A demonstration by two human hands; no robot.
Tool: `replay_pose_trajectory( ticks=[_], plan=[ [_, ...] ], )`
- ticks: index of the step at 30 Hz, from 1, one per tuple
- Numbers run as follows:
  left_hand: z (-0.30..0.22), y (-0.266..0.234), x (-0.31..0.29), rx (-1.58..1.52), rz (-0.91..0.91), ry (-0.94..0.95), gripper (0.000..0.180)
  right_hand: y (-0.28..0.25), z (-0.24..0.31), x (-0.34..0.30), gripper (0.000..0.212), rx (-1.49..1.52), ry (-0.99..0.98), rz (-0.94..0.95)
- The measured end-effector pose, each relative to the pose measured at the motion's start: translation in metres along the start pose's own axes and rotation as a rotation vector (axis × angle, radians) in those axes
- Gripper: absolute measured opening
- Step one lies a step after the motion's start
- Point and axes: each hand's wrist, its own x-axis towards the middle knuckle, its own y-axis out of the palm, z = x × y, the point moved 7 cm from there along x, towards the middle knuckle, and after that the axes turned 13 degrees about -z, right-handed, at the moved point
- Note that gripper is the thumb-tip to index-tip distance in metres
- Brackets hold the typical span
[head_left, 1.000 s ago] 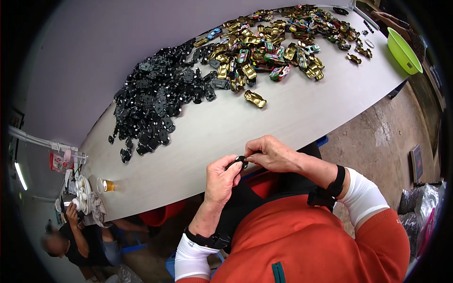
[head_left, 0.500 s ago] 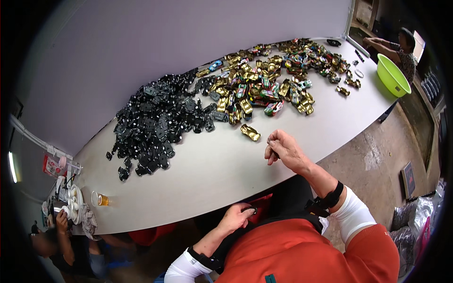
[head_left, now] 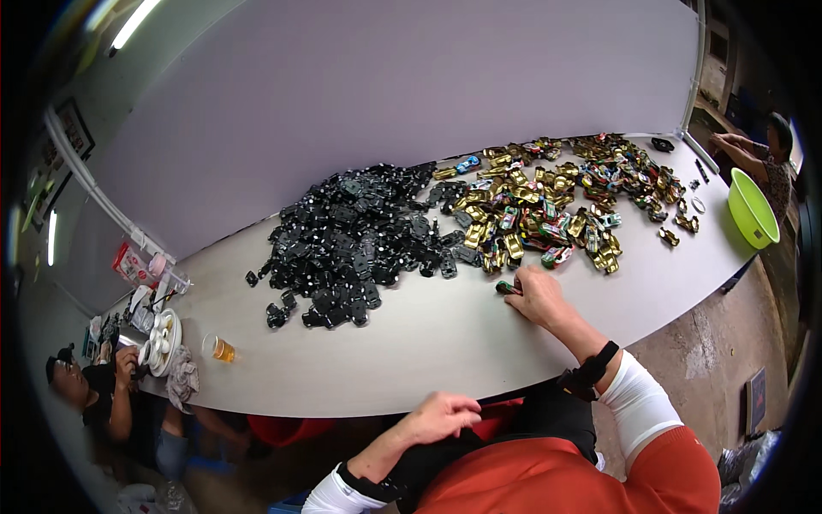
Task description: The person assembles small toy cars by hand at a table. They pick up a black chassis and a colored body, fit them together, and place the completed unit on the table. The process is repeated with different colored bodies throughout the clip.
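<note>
Pale desk [head_left: 428,351], lilac panel [head_left: 471,86] behind. Black chassis heap [head_left: 342,236] left, gold/multicolour car pile [head_left: 514,246] right. Right hand [head_left: 539,295]: fingers pinched on greenish toy car [head_left: 505,289], just in front of that pile. Left hand [head_left: 439,417] by near edge, fingers loosely bent, can't tell if holding anything.

- Broad heap of black plastic toy-car bases [head_left: 342,240] on a pale grey table [head_left: 428,360]
- Right of the heap: shiny gold and multicoloured toy-car bodies [head_left: 514,247]
- Right-front of it: bare right hand [head_left: 539,297] pinching a small dark-green toy car [head_left: 505,289]
- Nearer the wearer than it: bare left hand [head_left: 441,418], fingers loosely spread
- Left-front of it: clear cup of amber liquid [head_left: 223,349]
</note>
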Motion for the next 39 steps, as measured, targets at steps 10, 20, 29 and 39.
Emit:
replay_pose_trajectory(
  ticks=[10, 20, 29, 39],
  plan=[
    [-0.097, -0.167, 0.136, 0.765, -1.24, 0.428, 0.029, -0.011, 0.003, -0.024, 0.03, -0.031, -0.129, -0.071],
    [-0.086, -0.133, 0.073, 0.779, -1.132, 0.728, 0.026, -0.014, 0.005, -0.035, 0.063, 0.073, -0.095, 0.038],
    [-0.035, -0.114, 0.039, 0.32, -0.978, 0.629, 0.029, -0.017, -0.012, -0.033, 0.067, 0.163, 0.011, -0.048],
    [-0.013, -0.113, 0.038, -0.161, -0.844, 0.592, 0.029, 0.0, 0.029, -0.021, 0.036, 0.143, -0.083, 0.036]
  ],
)
